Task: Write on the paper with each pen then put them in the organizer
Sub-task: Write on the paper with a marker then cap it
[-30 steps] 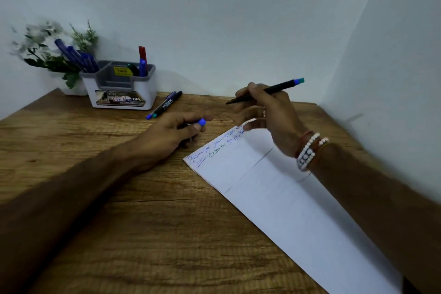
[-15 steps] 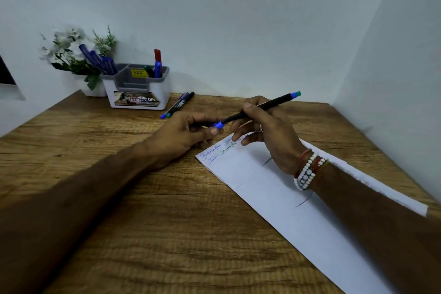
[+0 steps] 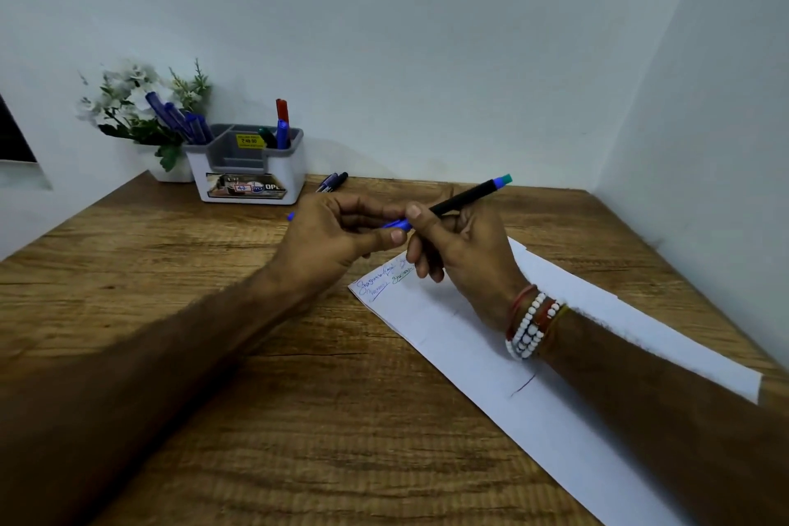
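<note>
At centre frame, the right hand (image 3: 465,256) grips a black pen (image 3: 465,197), fingers curled round its lower barrel, teal end pointing to the upper right. The left hand (image 3: 328,239) pinches a blue cap (image 3: 395,223) between thumb and fingertips at the pen's lower end; whether the cap is seated cannot be told. Both hover above the written top edge of the paper (image 3: 469,337), which lies on the table (image 3: 299,419). The organizer (image 3: 247,179) stands at upper left, holding several pens, with two loose pens (image 3: 333,180) just right of it.
</note>
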